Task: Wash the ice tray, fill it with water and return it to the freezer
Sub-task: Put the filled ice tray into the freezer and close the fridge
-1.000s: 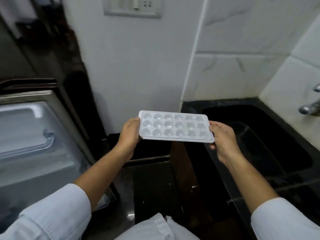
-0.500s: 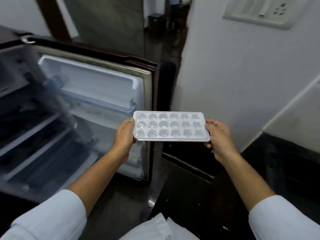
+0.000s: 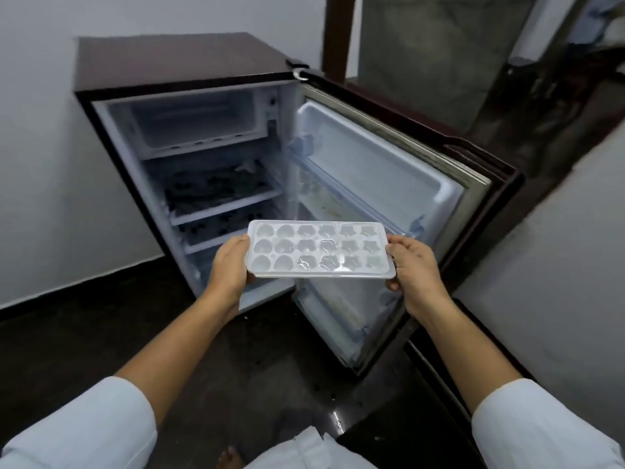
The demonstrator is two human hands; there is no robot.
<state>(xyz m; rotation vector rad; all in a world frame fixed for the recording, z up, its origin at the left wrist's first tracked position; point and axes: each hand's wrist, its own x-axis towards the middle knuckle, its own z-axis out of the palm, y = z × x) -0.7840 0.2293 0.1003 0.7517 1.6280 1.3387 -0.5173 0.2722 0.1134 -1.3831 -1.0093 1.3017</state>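
Head view: fridge point(image 3: 176, 62) now fully in sight, unlike half a second ago, door point(image 3: 389, 170) open. Tray point(image 3: 321, 250) is level in front of it, below the freezer point(image 3: 196, 126), cups up, long axis left-right. Left hand point(image 3: 230, 265) and right hand point(image 3: 416, 272) each pinch a short end.

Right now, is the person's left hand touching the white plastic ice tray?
Touching. The head view shows the left hand gripping one short end of the white plastic ice tray.

Dim, cool, even indoor light, soft shadows, wide-angle bending at edges, slight motion blur throughout
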